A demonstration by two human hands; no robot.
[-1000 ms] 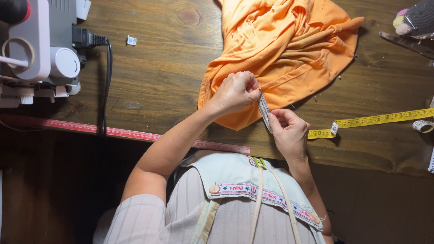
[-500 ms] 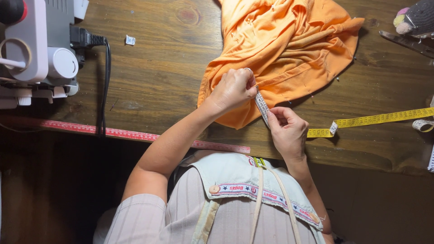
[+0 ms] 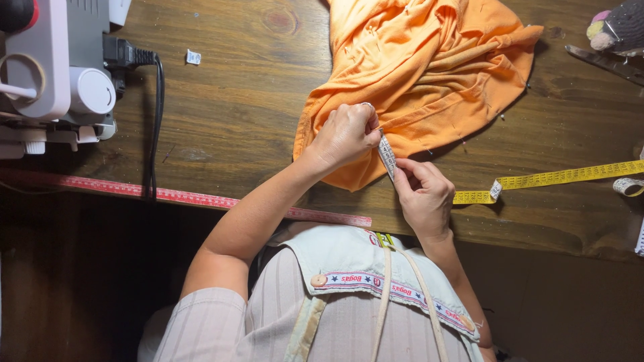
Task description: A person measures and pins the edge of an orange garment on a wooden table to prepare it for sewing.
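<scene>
A crumpled orange garment point(image 3: 429, 64) lies on the wooden table point(image 3: 241, 114). A short stretch of white measuring tape point(image 3: 387, 157) is held taut against the garment's near hem. My left hand point(image 3: 345, 134) pinches the tape's upper end at the fabric edge, a ring on one finger. My right hand point(image 3: 422, 194) pinches the lower end just below. Both hands sit close together at the hem.
A white sewing machine point(image 3: 50, 74) with a black power cable point(image 3: 155, 114) stands at the far left. A red ruler strip point(image 3: 194, 198) runs along the table's near edge. A yellow measuring tape point(image 3: 557, 177) lies at right, scissors point(image 3: 604, 62) and a small plush point(image 3: 620, 27) at top right.
Both hands have shifted slightly along the hem while keeping hold of the white tape; the tape stands a little more upright between them.
</scene>
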